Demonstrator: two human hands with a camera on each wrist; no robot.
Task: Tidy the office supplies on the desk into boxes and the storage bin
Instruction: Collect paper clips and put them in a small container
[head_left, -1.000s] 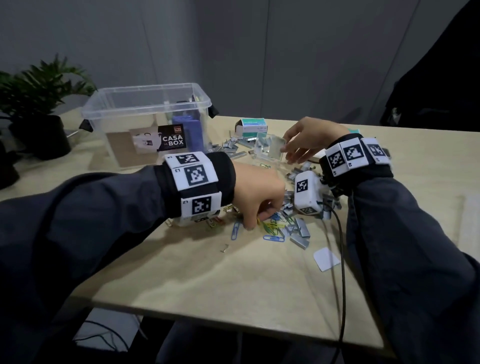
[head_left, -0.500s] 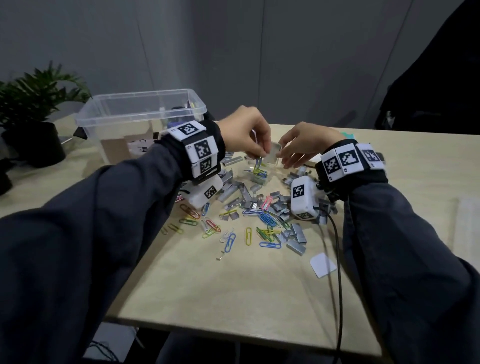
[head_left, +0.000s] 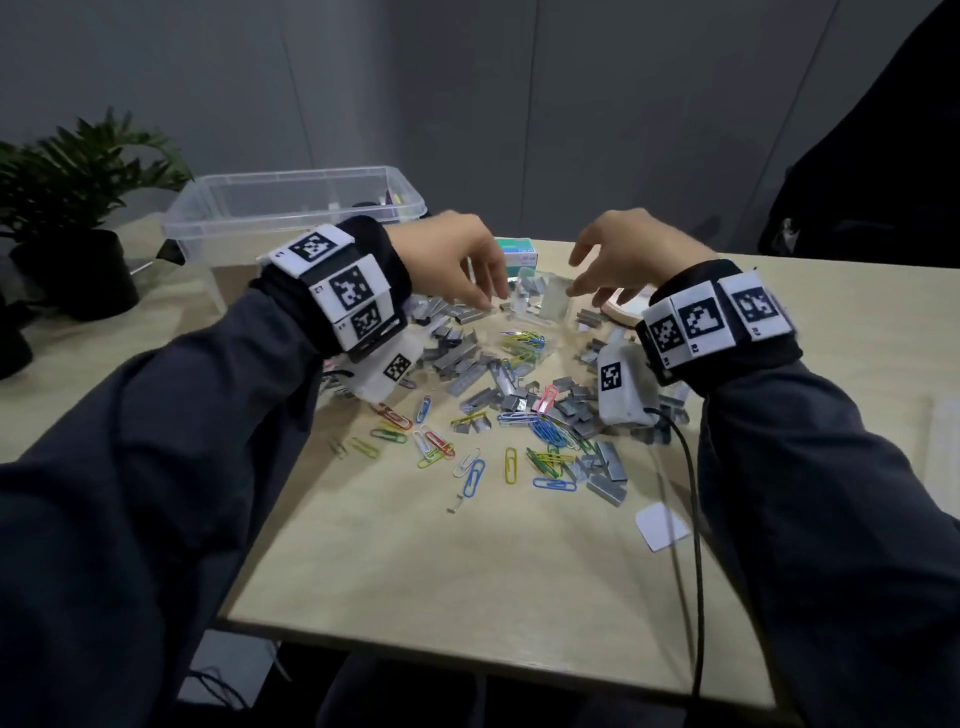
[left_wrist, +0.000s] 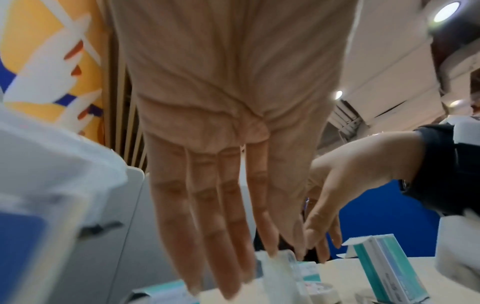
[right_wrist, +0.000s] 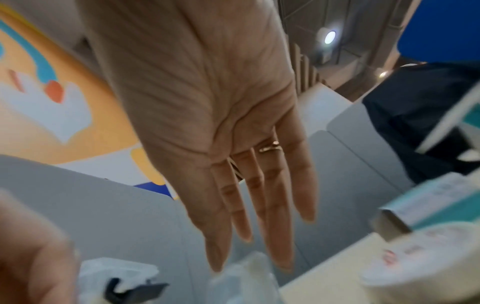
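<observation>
Coloured paper clips (head_left: 470, 475) and grey staple strips (head_left: 511, 400) lie scattered across the desk (head_left: 467, 571). A small clear box (head_left: 522, 345) holds several clips, and its clear lid (head_left: 550, 299) stands upright behind it. My left hand (head_left: 488, 299) hovers just left of the lid, fingers straight and pointing down, holding nothing. My right hand (head_left: 579, 288) hovers just right of it, fingers spread and empty. In the left wrist view the left fingertips (left_wrist: 271, 250) nearly touch the lid (left_wrist: 280, 271). In the right wrist view the fingers (right_wrist: 280, 236) hang straight above the blurred clear box (right_wrist: 244, 279).
A clear storage bin (head_left: 291, 208) stands at the back left with a potted plant (head_left: 78, 208) beyond it. A green staple box (head_left: 517, 252) and a tape roll (head_left: 623, 306) sit behind the hands. A white card (head_left: 662, 525) and a black cable (head_left: 693, 519) lie front right.
My left hand rose from the clip pile, carried clips to the clear box and let them go. My right hand released the lid. Both hands now have straight fingers.
</observation>
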